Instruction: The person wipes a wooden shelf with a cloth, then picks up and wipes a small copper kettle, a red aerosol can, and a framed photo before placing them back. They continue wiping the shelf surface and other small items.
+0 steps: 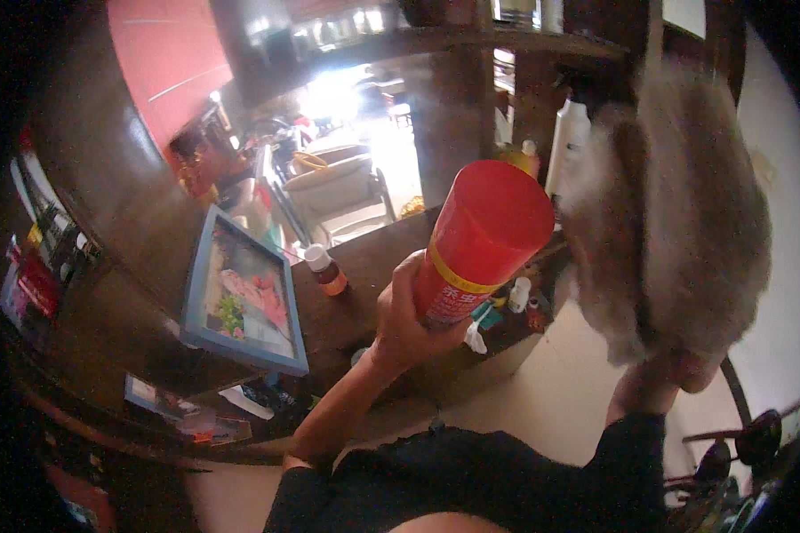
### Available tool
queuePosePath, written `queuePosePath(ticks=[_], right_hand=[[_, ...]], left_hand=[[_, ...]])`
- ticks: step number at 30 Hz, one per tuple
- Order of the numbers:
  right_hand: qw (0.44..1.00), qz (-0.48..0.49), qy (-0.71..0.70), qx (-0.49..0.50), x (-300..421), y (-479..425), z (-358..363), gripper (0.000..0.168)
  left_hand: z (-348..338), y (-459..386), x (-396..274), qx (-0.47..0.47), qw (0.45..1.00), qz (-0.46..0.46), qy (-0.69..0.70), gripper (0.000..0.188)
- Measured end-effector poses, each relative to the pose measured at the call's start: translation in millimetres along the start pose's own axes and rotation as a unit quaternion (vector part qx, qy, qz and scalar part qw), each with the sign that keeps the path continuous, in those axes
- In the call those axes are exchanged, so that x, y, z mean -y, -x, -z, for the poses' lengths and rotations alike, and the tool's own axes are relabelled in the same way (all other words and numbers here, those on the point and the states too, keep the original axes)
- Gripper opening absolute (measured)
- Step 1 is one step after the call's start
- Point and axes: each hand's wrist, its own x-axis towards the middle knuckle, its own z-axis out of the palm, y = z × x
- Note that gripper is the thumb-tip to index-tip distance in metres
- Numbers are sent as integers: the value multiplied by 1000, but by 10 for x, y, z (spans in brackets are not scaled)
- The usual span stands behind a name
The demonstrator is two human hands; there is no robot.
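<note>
My left hand [407,316] grips a red aerosol can [483,233] with a yellow band and printed writing, tilted over a dark wooden shelf. At the right my right hand [690,376] holds a greyish-brown fluffy duster [700,213], blurred, its fibres standing above the hand. A white spray bottle [569,143] stands just behind the duster's left edge. To the left of the can are a small brown bottle with a white cap [327,270] and a blue-framed picture [247,293], tilted on the shelf.
Small bottles, among them a white one [520,295], stand near the shelf's right end. A mirror [347,153] behind reflects a bright room with a chair. A second framed picture [157,400] lies at lower left. Sunglasses [733,446] hang at lower right.
</note>
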Motion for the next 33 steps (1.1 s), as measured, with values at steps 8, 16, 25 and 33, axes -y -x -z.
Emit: queuePosePath(ticks=[8,16,25,33], right_hand=[[950,-49,-67,301,-213,-661,-795,43],[892,-311,-26,328,-217,-414,-817,33],[796,-491,-328,133,-787,240,-938,35],[865,-397,-290,-95,-509,323,-733,67]], left_hand=[[113,534,-44,11,997,-11,-75,79],[240,853,0,69,993,-31,-91,81],[337,1031,6,114,991,-24,-68,83],[531,1093,-5,27,998,59,-9,82]])
